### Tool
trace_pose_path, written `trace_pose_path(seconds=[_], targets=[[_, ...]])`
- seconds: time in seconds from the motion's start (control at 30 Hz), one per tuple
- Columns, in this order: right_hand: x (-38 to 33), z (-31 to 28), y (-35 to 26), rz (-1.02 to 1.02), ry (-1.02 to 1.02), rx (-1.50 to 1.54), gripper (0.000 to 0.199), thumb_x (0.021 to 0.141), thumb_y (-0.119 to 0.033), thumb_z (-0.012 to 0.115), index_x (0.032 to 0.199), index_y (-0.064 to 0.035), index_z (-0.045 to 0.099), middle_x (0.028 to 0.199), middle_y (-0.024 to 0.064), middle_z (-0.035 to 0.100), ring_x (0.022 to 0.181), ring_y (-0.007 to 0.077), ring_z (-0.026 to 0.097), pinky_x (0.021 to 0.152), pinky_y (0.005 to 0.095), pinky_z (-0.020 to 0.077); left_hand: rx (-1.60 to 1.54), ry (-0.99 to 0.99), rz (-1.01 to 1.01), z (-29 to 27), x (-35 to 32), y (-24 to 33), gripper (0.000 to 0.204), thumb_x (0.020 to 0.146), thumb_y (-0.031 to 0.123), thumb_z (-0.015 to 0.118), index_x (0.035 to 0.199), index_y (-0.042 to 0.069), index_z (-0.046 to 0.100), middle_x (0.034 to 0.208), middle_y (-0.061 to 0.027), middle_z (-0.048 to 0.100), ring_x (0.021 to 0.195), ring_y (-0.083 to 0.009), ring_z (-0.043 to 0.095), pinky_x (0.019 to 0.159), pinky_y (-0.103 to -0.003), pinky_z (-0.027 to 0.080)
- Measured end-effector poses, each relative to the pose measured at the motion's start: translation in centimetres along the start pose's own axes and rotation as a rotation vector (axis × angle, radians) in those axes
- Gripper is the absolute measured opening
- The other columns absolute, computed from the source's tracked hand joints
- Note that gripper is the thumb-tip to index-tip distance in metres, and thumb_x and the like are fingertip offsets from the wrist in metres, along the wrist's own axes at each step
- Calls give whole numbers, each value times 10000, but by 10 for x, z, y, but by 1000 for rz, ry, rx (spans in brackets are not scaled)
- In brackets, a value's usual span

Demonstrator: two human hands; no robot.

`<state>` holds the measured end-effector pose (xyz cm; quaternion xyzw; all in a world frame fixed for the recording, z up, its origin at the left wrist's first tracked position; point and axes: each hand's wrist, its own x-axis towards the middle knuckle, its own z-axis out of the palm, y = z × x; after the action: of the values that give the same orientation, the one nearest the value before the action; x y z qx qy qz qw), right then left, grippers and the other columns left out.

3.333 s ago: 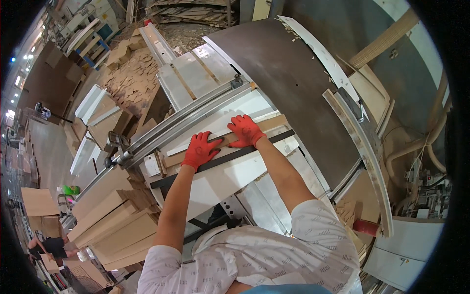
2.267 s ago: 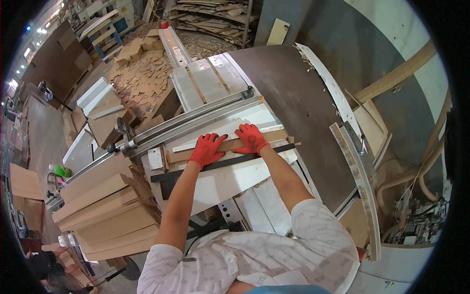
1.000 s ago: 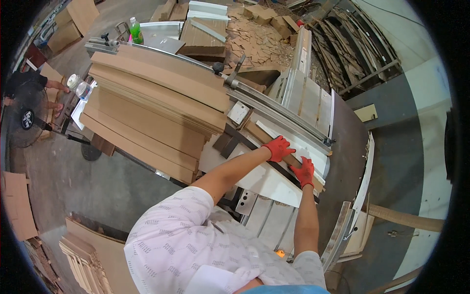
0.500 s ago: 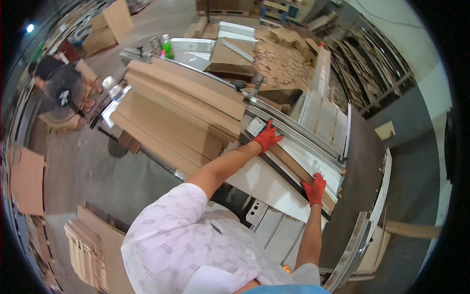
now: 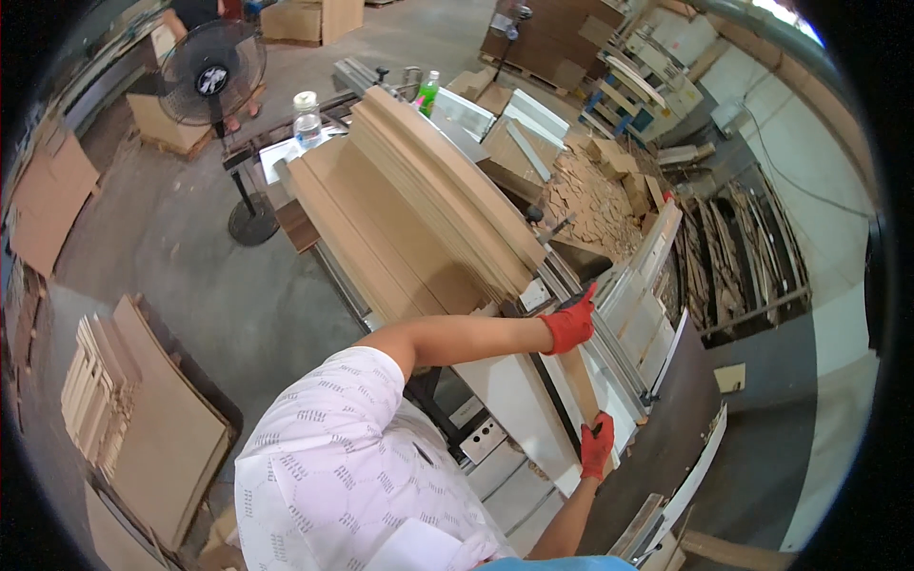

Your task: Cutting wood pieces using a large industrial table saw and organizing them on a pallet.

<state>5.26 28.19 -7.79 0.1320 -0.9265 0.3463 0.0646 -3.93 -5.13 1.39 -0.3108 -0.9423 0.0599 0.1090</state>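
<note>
Farthest left, I see a pile of cut boards (image 5: 95,395) on the floor, with a standing fan (image 5: 211,71) beyond it. Next comes a tall stack of brown boards (image 5: 400,224), its near end close to my left forearm. A white board (image 5: 509,385) follows, crossed by a black bar (image 5: 554,402) along its right side. The brown strip I'm working with (image 5: 578,383) lies beside that bar, running toward the white board's near right corner.

My left hand (image 5: 569,328), red-gloved, is at the strip's far end; one of its fingers sticks out toward the metal rail (image 5: 614,347), but I cannot tell whether the others pinch anything. My right hand (image 5: 597,445) is at the near end, fingers bent against the strip; whether they pinch it is hidden from me.

I'd keep the strip flat and parallel to the bar, press evenly at both ends, and tuck that stray left finger clear of the rail. Farther right spreads the dark table (image 5: 657,447).
</note>
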Motion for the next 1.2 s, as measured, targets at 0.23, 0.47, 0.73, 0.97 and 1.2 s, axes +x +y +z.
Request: trace_pose_path(seconds=[0.23,0.47,0.73,0.97,1.2], targets=[[20,-7,-160,-257,21,-1,414,695,14,767,1058,-50,579,1172,154,631,1066,315,600,919,375,463,-390,530,-249,-86,-155,-87,285,876,136,570,1156,94,600,1098,-96,574,1132,-324,499,1191,-631,39],[90,74,-345,-487,-20,-72,396,729,-51,757,1096,-66,612,1094,126,643,1018,327,609,874,391,483,126,385,-344,-144,-256,-104,837,747,418,661,1503,240,350,1431,-109,421,1337,-315,381,1170,-613,123],[183,221,-459,-616,25,4,331,727,-72,730,1027,-107,597,975,86,640,919,319,607,776,405,477,-148,232,-257,-139,-321,-234,1062,656,461,819,1525,159,287,1503,-149,392,1412,-326,350,1174,-538,187],[196,261,-497,-526,69,-104,367,707,-79,741,1037,-138,593,1111,105,582,1101,342,515,927,474,397,-28,172,-253,-90,-340,-401,1147,573,396,884,1509,78,302,1492,-176,392,1404,-355,346,1170,-547,205],[217,224,-478,-496,35,-340,700,571,-295,859,1188,-155,557,1413,217,424,1321,414,364,1099,559,260,-244,-172,-33,-59,-306,-480,994,564,344,844,1399,38,402,1292,-182,518,1255,-344,482,1131,-474,284]])
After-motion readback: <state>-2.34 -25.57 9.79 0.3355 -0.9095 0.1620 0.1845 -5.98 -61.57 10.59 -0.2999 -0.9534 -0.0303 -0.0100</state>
